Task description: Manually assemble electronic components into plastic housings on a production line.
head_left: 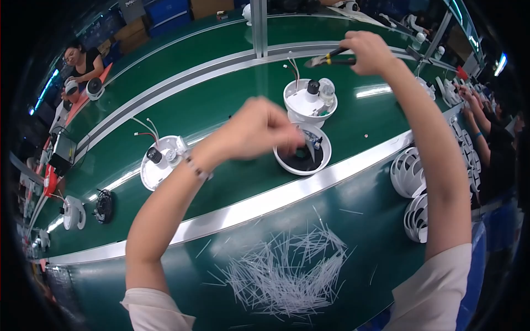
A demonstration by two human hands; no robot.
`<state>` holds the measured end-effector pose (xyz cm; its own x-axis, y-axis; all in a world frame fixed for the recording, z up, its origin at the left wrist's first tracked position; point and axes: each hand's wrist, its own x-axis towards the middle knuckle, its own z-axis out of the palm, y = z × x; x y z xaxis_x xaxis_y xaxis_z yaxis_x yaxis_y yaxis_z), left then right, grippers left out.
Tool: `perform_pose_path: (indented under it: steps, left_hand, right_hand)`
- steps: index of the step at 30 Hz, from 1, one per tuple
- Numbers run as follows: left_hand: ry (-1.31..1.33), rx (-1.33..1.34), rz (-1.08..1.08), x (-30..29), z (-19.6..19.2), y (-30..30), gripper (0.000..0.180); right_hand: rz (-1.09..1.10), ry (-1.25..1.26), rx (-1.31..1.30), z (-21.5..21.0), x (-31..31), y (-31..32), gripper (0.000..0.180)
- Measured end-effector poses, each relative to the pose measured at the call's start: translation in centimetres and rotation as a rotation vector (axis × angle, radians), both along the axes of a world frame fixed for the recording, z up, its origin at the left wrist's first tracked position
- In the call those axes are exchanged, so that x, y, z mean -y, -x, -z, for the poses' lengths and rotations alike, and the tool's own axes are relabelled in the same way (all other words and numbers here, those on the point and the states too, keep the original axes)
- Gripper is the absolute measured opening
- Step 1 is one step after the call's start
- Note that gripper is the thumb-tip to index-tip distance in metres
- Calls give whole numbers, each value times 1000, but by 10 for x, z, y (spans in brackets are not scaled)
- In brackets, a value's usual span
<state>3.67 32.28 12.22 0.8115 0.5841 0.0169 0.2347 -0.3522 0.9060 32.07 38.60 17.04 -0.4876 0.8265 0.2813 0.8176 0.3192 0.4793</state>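
Observation:
My right hand (371, 53) grips a pair of cutting pliers (326, 59) with yellow-and-black handles, jaws pointing left. The pliers are beyond a white round housing (296, 101) that carries a black cylinder, a clear part and upright wires. Below it, my left hand (262, 129) hovers over a white bowl-shaped shell (280, 160) with a dark inside. Its fingers are curled together and slightly blurred; what they hold, if anything, cannot be made out. By my left forearm lies another round white housing (148, 175) with wires rising from it.
Loose thin white strips (287, 276) lie piled on the near bench. A metal rail (237, 212) divides it from the green belt (232, 187). White curved shells (408, 174) are stacked at right. A black part (103, 207) lies left. Other people work at both sides.

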Motion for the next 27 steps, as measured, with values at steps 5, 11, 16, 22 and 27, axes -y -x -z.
perform_pose_path:
  steps: [5,11,16,22,27]
  left_hand:
    - [-388,-392,17,3,36,44,17]
    - [-898,-533,-274,-9,109,44,31]
    - [-828,-403,-245,39,86,55,25]
    - [-622,-505,-206,170,25,144,30]
    - [-505,-826,-230,259,9,226,33]
  right_hand:
    - [-43,-126,-70,-13,6,3,36]
    - [-118,-188,-118,-33,16,39,46]
    - [-302,-214,-199,-42,29,71,44]
    - [-539,-64,-213,1,21,137,34]
    - [-557,26,-149,17,9,204,28]
